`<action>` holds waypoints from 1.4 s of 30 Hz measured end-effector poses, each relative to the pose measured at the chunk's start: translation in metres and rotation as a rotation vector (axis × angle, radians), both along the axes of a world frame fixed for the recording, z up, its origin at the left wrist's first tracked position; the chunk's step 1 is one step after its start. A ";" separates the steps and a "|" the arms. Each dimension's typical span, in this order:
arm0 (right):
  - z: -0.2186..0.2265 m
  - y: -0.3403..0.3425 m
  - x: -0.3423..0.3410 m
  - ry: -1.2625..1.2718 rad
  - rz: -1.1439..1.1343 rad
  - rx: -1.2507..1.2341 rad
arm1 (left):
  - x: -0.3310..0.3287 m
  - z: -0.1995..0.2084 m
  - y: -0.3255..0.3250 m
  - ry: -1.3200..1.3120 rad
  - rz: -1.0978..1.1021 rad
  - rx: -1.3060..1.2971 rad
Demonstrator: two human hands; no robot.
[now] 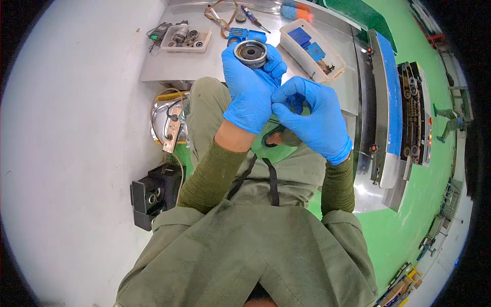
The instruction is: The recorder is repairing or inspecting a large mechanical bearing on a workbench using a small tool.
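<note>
My left hand (250, 94), in a blue glove, is closed around a round metal ring-shaped part (250, 52) with a dark, recessed centre, holding it up near the bench edge. My right hand (313, 115), also blue-gloved, is at the left hand's palm side. Its thumb and fingertips come together against the left glove; whatever lies between them is too small or hidden to make out. Just beyond the metal part, a blue clamp-like tool (255, 36) rests on the steel bench (161, 66), partly covered by my left fingers.
Left on the bench, a plastic tray (172, 49) holds round metal parts. At right, a longer tray (335, 74) contains blue blocks. A blue-handled pointed tool (254, 18) lies behind. A conveyor-like machine (394, 102) stands right; a power strip (173, 129) and black box (148, 195) are low left.
</note>
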State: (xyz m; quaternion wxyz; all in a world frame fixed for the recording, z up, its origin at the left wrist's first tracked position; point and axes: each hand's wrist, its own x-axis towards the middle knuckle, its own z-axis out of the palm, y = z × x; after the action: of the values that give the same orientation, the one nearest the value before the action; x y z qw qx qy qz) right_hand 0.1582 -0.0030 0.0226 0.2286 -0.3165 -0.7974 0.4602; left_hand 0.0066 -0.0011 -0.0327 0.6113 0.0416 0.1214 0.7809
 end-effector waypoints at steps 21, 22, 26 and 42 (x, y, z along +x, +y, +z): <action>-0.003 0.003 -0.009 0.060 0.030 0.006 | 0.005 -0.001 -0.001 0.064 0.071 -0.048; -0.003 0.003 -0.009 0.074 0.015 0.030 | 0.006 -0.001 0.000 0.062 0.069 -0.047; -0.007 -0.004 -0.029 0.180 -0.230 0.001 | 0.015 0.012 0.001 0.118 0.164 -0.152; -0.020 -0.003 -0.051 0.342 -0.429 0.241 | 0.010 0.009 -0.001 0.207 0.174 -0.105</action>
State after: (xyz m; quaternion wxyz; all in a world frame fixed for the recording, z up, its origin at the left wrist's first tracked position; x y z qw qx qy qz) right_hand 0.1068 -0.0062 0.0025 0.4877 -0.3662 -0.7110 0.3502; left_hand 0.0169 -0.0019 -0.0233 0.5267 0.0791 0.2278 0.8151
